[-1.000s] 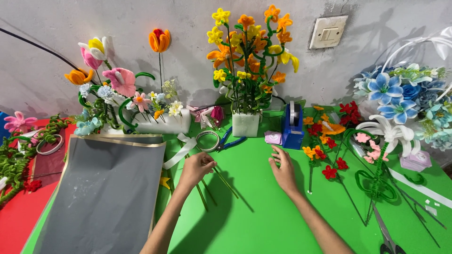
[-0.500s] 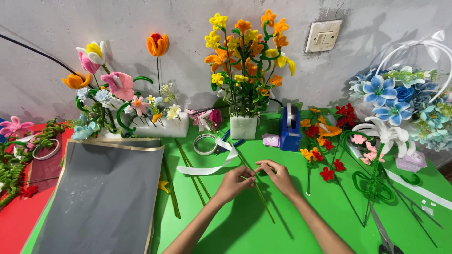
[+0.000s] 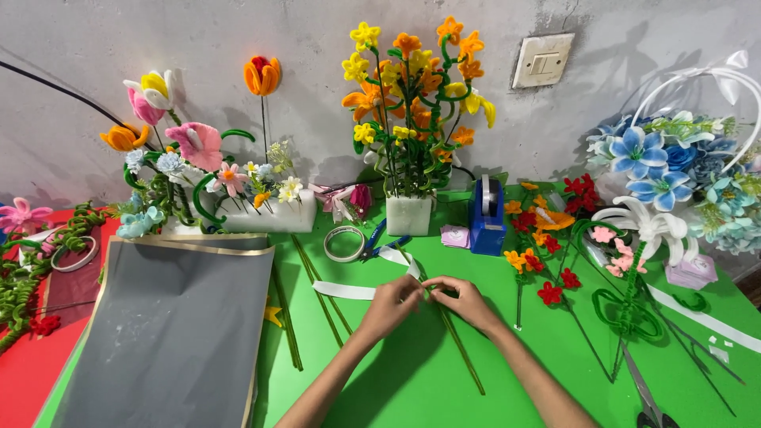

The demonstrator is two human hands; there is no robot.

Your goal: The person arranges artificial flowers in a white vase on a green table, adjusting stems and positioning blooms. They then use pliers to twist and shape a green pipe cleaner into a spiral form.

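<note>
My left hand point(image 3: 394, 302) and my right hand point(image 3: 465, 300) meet over the green table point(image 3: 412, 380), fingertips pinched together on a thin green stem point(image 3: 462, 349) that runs down and to the right from them. A white ribbon strip point(image 3: 344, 291) lies just left of my left hand and curls up behind the fingers. Several more loose green stems point(image 3: 317, 292) lie to the left on the table.
A dark grey sheet point(image 3: 170, 325) covers the left. A tape ring point(image 3: 345, 243), blue pliers point(image 3: 379, 242), a blue tape dispenser point(image 3: 487, 215) and a white vase of orange and yellow flowers point(image 3: 410, 143) stand behind. Red and orange flowers point(image 3: 543, 254) and scissors point(image 3: 646, 396) lie at the right.
My two hands have come together from apart. They picked a green stem off the table and now pinch it between them near the white ribbon.
</note>
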